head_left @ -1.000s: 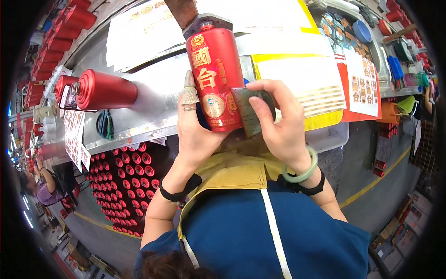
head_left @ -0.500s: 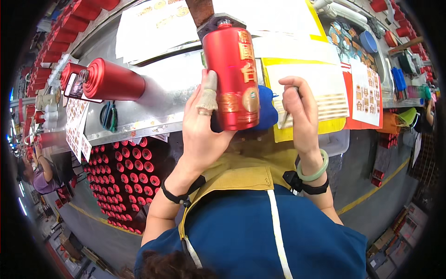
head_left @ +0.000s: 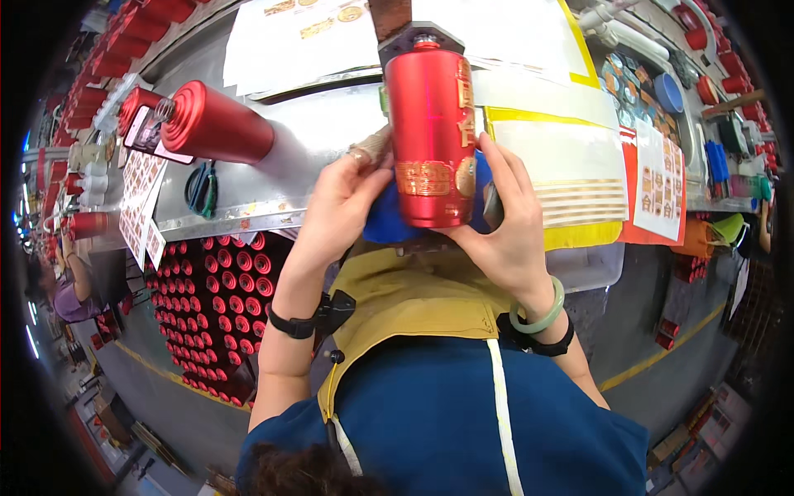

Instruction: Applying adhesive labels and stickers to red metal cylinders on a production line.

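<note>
The bottle [head_left: 430, 132] stood between the left hand [head_left: 335, 207] and the right hand [head_left: 504, 223], above the bench [head_left: 314, 124]. A cloth [head_left: 385, 219] lay behind the bottle, between the hands. A second bottle [head_left: 211, 124] lay on its side on the bench, to the left. Sheets [head_left: 579, 190] lay on the bench to the right. A crate of bottles [head_left: 215, 306] sat below the bench edge, to the left.

I am viewing a metal workbench [head_left: 331, 124] that is carrying a red bottle lying on its side [head_left: 217, 126], white sheets [head_left: 289, 33] and label strips [head_left: 583, 202].
</note>
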The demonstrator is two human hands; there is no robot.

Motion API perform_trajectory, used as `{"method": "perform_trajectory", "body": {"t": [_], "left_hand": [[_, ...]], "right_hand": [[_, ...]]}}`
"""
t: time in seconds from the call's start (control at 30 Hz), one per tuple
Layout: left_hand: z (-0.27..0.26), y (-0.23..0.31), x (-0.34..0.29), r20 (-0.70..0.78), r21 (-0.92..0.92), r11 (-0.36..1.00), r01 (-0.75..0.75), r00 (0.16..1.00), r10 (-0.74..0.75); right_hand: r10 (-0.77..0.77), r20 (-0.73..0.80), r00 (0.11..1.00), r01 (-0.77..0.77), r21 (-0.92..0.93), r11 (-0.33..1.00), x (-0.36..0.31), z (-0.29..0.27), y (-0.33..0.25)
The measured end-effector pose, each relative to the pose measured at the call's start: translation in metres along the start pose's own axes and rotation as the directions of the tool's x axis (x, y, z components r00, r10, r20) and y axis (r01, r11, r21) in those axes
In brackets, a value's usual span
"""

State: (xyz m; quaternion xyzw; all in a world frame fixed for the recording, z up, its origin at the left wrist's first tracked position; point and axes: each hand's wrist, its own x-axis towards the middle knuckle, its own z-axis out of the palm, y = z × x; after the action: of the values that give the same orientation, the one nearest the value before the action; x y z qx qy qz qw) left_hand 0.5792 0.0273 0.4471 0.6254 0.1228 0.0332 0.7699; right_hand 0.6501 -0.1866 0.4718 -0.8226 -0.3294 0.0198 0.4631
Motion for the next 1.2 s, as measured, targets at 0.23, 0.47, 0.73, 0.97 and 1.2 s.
{"method": "perform_trajectory", "body": {"t": [0.23, 0.47, 0.73, 0.97, 1.2], "left_hand": [[-0.002, 0.009, 0.006, 0.054, -0.258, 0.957, 0.130, 0.991, -0.120], [-0.003, 0.011, 0.006, 0.047, -0.332, 0.933, 0.137, 0.991, -0.129], [-0.009, 0.011, 0.006, 0.073, -0.240, 0.954, 0.183, 0.983, -0.170], [-0.009, 0.014, 0.006, 0.095, -0.315, 0.919, 0.236, 0.971, -0.217], [0.014, 0.017, -0.002, -0.047, -0.200, 0.979, 0.038, 0.998, -0.048]], "right_hand": [[0.049, 0.000, 0.999, -0.048, 0.110, 0.993, -0.002, 0.000, 0.011], [0.074, 0.051, 0.996, -0.081, 0.149, 0.986, -0.001, -0.002, 0.017], [0.073, 0.059, 0.996, -0.080, 0.115, 0.990, -0.001, 0.000, 0.016], [0.083, 0.063, 0.995, -0.089, 0.103, 0.991, -0.002, 0.000, 0.013], [0.079, 0.085, 0.993, -0.086, 0.088, 0.992, 0.000, -0.007, 0.012]]}}
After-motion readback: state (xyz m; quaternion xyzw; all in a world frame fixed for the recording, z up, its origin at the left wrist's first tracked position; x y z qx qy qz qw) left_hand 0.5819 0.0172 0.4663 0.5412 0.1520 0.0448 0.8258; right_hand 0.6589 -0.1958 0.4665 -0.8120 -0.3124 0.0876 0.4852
